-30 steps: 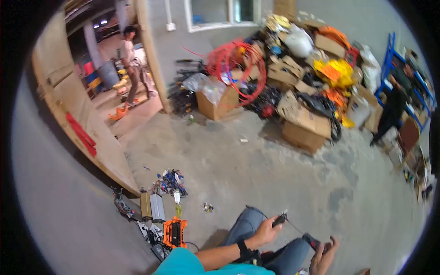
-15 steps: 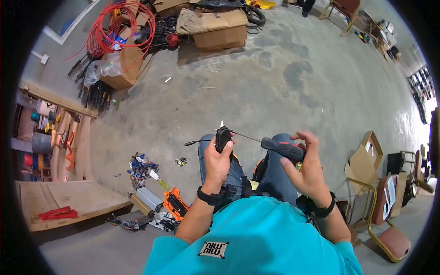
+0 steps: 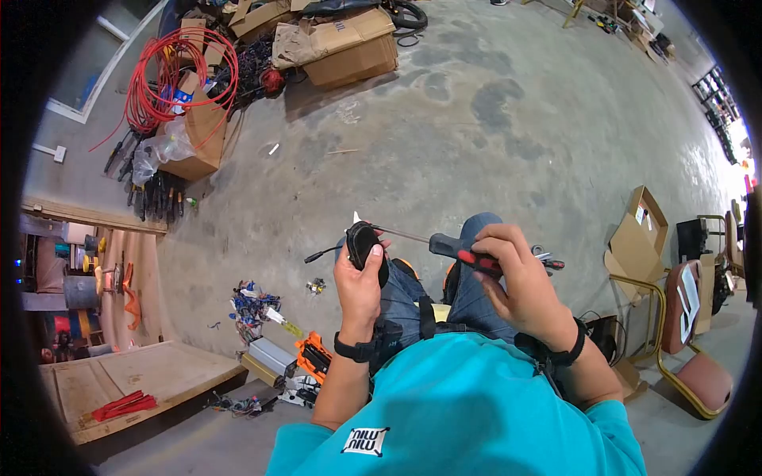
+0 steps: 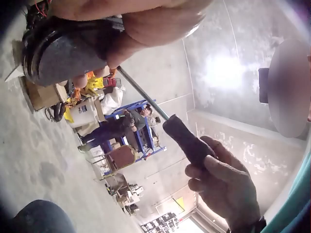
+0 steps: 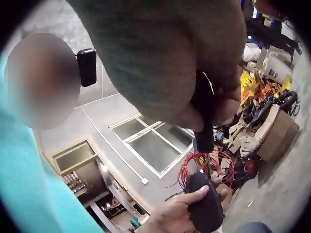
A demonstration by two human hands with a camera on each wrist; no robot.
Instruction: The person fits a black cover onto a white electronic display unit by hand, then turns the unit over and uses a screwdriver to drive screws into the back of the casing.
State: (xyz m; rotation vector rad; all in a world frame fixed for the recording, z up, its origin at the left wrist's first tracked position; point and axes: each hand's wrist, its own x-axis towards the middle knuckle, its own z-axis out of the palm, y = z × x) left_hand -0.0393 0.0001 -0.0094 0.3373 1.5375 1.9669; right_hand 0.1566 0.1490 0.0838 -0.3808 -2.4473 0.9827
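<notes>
Over the lap, my left hand grips a rounded black housing, its thumb lying across the near face. A short black cable sticks out to the left of it, and a white tip shows at its top. My right hand holds a screwdriver by its black and red handle, fingers curled round it. The metal shaft runs across to the housing, and its tip is hidden at the left hand. In the right wrist view the housing stands below the handle.
Left on the floor are a wire bundle, a silver box and an orange-framed device. A red-handled tool lies beside the right knee. A chair and an opened carton stand right; boxes and red tubing lie ahead.
The head view has tipped down from the room to the lap. My right fingers, spread half a second ago, now curl round the screwdriver handle. The left hand keeps hold of the black housing.
</notes>
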